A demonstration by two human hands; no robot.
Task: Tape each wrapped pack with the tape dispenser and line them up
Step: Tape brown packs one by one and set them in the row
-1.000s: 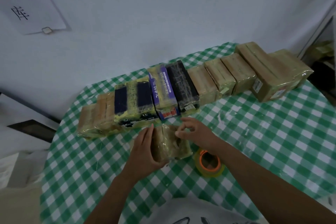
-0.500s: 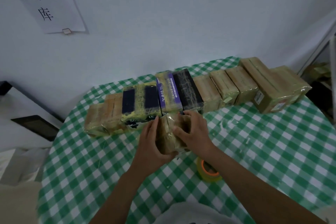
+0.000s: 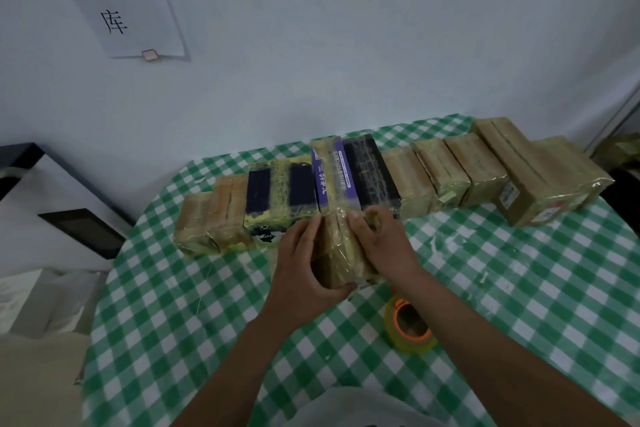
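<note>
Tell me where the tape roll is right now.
In the head view the tape roll lies on the checked tablecloth right of centre, nearer the person than the held pack, beside the right forearm.

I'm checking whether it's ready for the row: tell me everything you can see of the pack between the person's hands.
The pack is a brownish block wrapped in glossy, crinkled yellowish film. It lies lengthwise, pointing away from the person, its far end before the purple pack in the row. The left hand grips its left side and near end; the right hand curls over its right side. Whether it rests on the cloth is hidden.
</note>
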